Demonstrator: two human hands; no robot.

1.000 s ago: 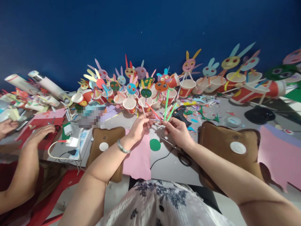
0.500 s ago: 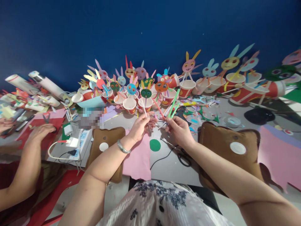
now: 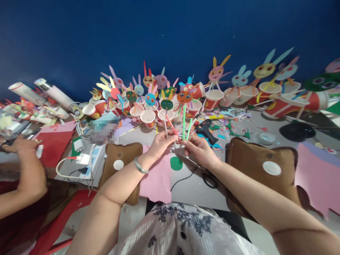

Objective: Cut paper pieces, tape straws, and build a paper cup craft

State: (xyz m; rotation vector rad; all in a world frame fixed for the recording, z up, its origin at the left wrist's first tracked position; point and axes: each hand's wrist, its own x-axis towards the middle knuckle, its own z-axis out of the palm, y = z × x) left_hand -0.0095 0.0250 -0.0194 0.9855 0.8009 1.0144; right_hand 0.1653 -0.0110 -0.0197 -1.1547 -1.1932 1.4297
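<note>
Directly below the view, the wearer's white garment (image 3: pixel 170 233) showed dark floral patches at the near edge of the grey table (image 3: pixel 191 193). Both bare forearms reached forward over it; a bracelet (image 3: pixel 140 165) sat on the left wrist.

Flanking the arms: a brown cushion (image 3: pixel 107 180) on the left and a larger brown cushion (image 3: pixel 245 170) on the right, each bearing a white disc. Pink sheet (image 3: pixel 156 177) lay flat beneath the left forearm and hand; green disc (image 3: pixel 176 163) just beside it. Dark-handled scissors (image 3: pixel 204 174) lay partly under the right forearm.

Left hand (image 3: pixel 160 143): grip pinched on a pale straw (image 3: pixel 166 129), which stood nearly upright. Red straw (image 3: pixel 171 124) slanted down to the meeting fingertips; could not tell which hand bore it. Right hand (image 3: pixel 199 150): grip closed around two green straws (image 3: pixel 184 122), one taller, both pointing up and away. Straws all raised above the table, between the hands.

Far left, a co-worker's hand (image 3: pixel 26 143), blurred, beside a red sheet (image 3: pixel 57 148). Power strip (image 3: pixel 92 159) with plugs stood nearer the left cushion.

Beyond the right hand, a black glue gun (image 3: pixel 205 130) lay near scattered paper scraps (image 3: pixel 233 129). Behind, a crowded row of red-and-white paper cups (image 3: pixel 212 100) carried paper rabbit faces (image 3: pixel 216 73); some cups lay tipped. Farthest, a blue wall (image 3: pixel 170 35).
</note>
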